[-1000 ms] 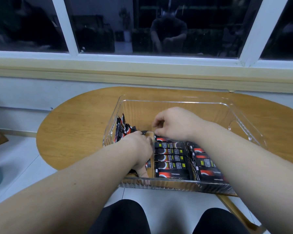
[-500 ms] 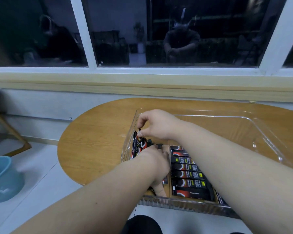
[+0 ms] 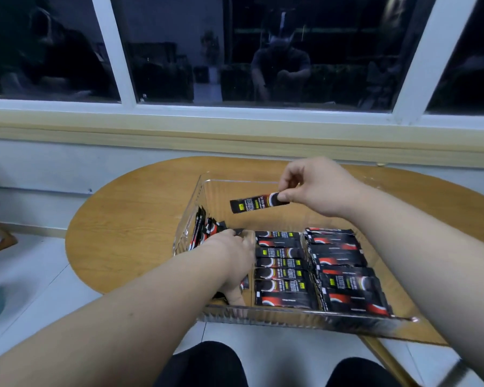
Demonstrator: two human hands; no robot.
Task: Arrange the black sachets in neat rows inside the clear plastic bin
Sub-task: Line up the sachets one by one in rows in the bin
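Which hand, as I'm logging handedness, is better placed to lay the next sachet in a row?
Right. The right hand pinches a sachet above the clear bin, beyond the laid rows; the left hand rests low among loose sachets at the bin's left.

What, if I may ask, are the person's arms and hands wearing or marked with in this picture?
Both are bare. The left hand and right hand have no gloves, and the left forearm and right forearm show no sleeve, watch or bracelet as far as the frame reaches.
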